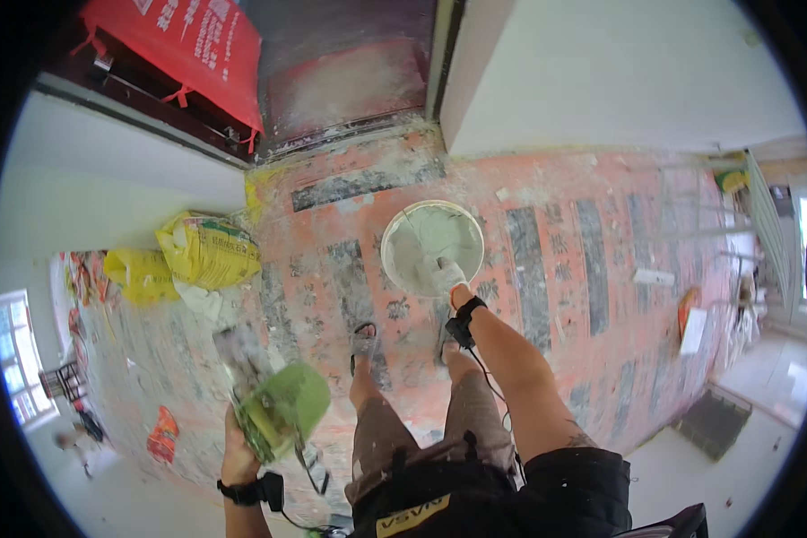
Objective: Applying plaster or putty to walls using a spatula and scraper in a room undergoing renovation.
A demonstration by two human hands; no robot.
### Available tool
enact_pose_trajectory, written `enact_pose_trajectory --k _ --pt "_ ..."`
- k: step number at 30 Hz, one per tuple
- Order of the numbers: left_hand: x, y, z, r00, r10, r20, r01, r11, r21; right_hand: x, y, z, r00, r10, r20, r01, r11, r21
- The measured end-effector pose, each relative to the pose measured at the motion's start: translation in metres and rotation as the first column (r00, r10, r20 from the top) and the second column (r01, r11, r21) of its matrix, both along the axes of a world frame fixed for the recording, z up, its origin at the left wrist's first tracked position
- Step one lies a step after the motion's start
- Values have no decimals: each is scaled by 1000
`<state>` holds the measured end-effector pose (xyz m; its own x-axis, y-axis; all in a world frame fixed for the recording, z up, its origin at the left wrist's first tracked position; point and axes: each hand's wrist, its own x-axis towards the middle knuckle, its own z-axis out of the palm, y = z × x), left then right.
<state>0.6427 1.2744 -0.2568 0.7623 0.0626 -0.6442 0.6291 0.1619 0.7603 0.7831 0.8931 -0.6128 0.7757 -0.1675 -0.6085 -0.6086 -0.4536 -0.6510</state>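
Observation:
My left hand [238, 451], at the lower left, is closed on the side of a green plastic tool [287, 405]. A blurred grey flat part sticks out beyond the tool's far end, and a dark strap hangs from it; its exact kind I cannot make out. My right hand [448, 276], in a whitish glove, is over the near rim of a round white bucket [387, 255]. Pale grey-white wet paste [426, 235] fills part of the bucket. The right fingers look curled, but what they grip is hidden by the glove and the similar-coloured paste.
Stained red protective sheeting [547, 260] covers the floor. Yellow bags [211, 251] stand against the left wall. A red-covered door [188, 54] is at the far left, a metal ladder [767, 224] at right. A white board piece [655, 277] lies on the sheeting. My feet are behind the bucket's near side.

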Motion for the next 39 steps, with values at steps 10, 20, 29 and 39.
enact_pose_trajectory --k 10,20,29,39 --pt "-20 -115 -21 990 116 -81 -121 991 -61 19 -71 49 780 594 198 -618 780 94" --pt "39 -230 5 964 -146 220 194 957 -215 -104 -201 286 925 345 160 -377 774 509" --pt "28 -341 37 887 -310 342 406 876 -260 -155 -258 432 777 270 569 -429 888 165" --pt "-23 -393 38 957 -152 248 243 886 -396 -174 -306 469 939 239 249 -338 778 530"
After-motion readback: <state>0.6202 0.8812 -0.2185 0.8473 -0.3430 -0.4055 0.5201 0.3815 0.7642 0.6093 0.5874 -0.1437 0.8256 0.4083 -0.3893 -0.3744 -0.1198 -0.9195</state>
